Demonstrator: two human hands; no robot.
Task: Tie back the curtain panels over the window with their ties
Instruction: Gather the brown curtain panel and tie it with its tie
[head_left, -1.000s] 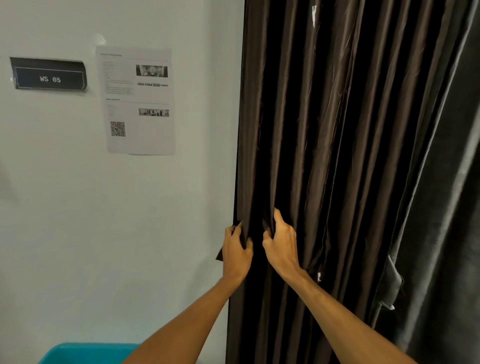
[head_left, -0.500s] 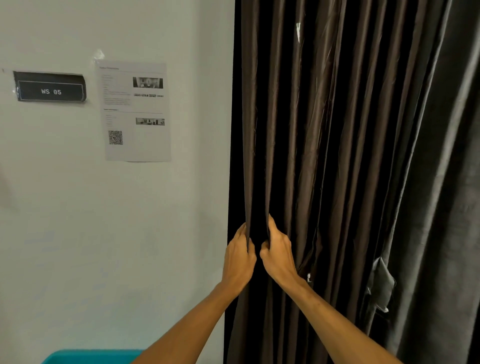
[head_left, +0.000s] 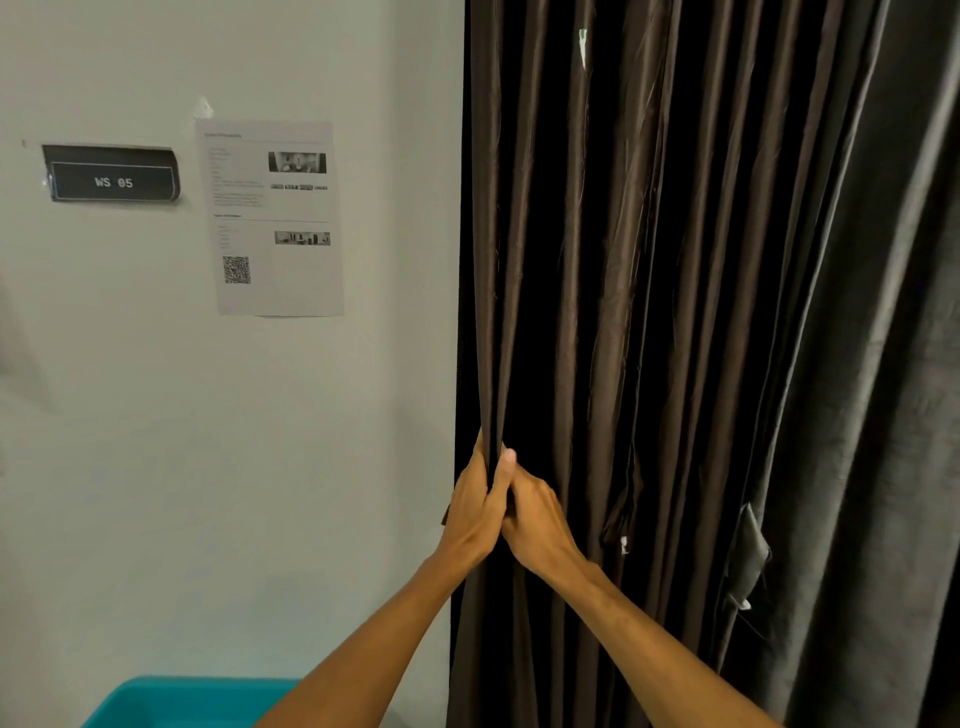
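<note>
The only view comes from a wide-angle camera on the person's head, facing forward and a little down along both forearms. It is close to the curtain (head_left: 649, 312), whose folds fill the right half from top to bottom. The wall (head_left: 156, 467) takes the left half, with a sign (head_left: 113, 174) and a paper sheet (head_left: 270, 218) in the upper left. The left hand (head_left: 475, 512) and right hand (head_left: 540, 525) meet low in the middle, and the bottom edge cuts off a teal bin (head_left: 197, 701).

Beside the brown curtain (head_left: 649, 312) the wall (head_left: 208, 467) is free; grey curtain (head_left: 883, 415) crowds right.
</note>
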